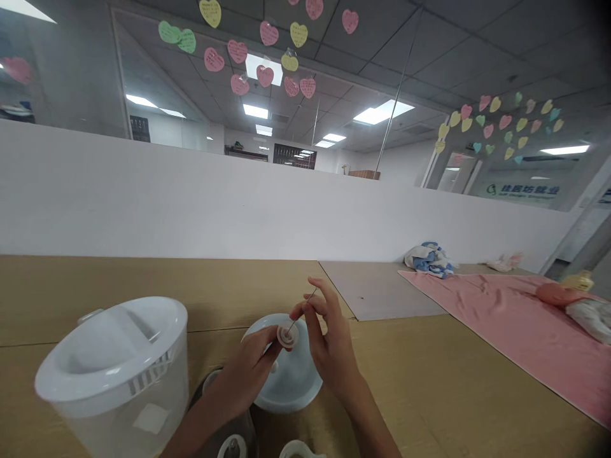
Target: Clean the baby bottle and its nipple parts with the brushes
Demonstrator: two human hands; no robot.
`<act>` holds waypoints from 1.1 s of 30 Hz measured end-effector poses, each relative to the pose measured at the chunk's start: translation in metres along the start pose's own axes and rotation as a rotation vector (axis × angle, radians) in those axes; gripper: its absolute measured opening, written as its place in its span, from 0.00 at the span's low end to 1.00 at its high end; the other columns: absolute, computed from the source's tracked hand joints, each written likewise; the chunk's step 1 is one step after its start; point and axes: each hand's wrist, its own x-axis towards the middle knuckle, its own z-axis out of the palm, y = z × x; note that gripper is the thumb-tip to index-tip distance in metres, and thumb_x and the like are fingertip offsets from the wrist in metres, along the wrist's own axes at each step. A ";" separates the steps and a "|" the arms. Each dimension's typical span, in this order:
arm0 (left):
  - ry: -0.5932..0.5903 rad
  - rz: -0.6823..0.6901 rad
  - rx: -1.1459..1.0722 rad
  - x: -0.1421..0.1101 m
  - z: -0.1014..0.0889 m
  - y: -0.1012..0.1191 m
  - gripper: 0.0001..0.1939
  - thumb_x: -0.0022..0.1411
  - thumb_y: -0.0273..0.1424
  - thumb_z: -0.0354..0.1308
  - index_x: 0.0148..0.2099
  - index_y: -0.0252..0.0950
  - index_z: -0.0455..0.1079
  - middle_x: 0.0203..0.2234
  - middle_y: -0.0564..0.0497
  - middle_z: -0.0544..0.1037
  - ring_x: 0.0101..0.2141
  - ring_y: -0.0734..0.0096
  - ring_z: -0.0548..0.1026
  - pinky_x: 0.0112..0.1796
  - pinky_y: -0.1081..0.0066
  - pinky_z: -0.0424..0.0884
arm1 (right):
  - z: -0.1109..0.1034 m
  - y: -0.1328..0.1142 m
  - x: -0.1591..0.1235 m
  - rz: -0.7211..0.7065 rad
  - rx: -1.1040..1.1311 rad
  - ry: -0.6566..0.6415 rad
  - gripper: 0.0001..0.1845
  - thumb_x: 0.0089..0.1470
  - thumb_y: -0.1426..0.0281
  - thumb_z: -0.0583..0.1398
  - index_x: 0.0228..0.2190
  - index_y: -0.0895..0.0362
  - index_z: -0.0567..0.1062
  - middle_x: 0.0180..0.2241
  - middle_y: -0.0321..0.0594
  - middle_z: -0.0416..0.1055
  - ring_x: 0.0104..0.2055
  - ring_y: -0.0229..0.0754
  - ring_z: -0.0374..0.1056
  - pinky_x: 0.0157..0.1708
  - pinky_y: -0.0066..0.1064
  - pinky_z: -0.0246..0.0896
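"Where is the small clear piece (282,343) being held?"

"Above the pale dish (292,402), forward of the bench's (429,375) back edge. The left hand (245,372) is gripping it, apparently for steadiness; the right hand (330,340) is pinching a thin rod (312,295) over it."

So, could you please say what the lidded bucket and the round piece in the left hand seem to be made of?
The lidded bucket looks plastic: glossy on top, translucent below. The round piece, pale and translucent, may be plastic or silicone.
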 end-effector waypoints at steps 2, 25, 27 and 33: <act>-0.007 0.002 -0.004 0.000 0.000 0.000 0.16 0.63 0.37 0.41 0.36 0.37 0.69 0.31 0.51 0.75 0.33 0.67 0.70 0.38 0.71 0.64 | 0.000 0.000 0.000 -0.007 -0.016 -0.008 0.19 0.61 0.71 0.47 0.53 0.50 0.56 0.27 0.33 0.68 0.34 0.36 0.68 0.38 0.31 0.65; 0.003 0.040 -0.064 0.001 0.000 0.000 0.16 0.63 0.37 0.40 0.32 0.36 0.66 0.29 0.51 0.73 0.32 0.67 0.68 0.36 0.70 0.65 | 0.004 0.003 0.002 -0.026 -0.086 -0.090 0.19 0.60 0.72 0.47 0.53 0.52 0.56 0.27 0.34 0.69 0.31 0.36 0.66 0.37 0.31 0.64; 0.009 0.043 -0.072 0.001 0.000 -0.001 0.16 0.63 0.37 0.40 0.32 0.36 0.65 0.29 0.51 0.73 0.32 0.67 0.68 0.36 0.70 0.65 | 0.003 0.002 0.001 -0.028 -0.104 -0.103 0.20 0.60 0.72 0.47 0.53 0.51 0.56 0.28 0.34 0.70 0.33 0.37 0.67 0.39 0.32 0.63; -0.009 0.066 -0.108 0.002 0.001 -0.003 0.15 0.63 0.36 0.42 0.33 0.35 0.66 0.30 0.51 0.73 0.34 0.67 0.68 0.38 0.71 0.64 | 0.003 -0.001 0.001 -0.043 -0.156 -0.161 0.21 0.60 0.74 0.47 0.55 0.51 0.55 0.31 0.37 0.72 0.37 0.39 0.68 0.43 0.37 0.62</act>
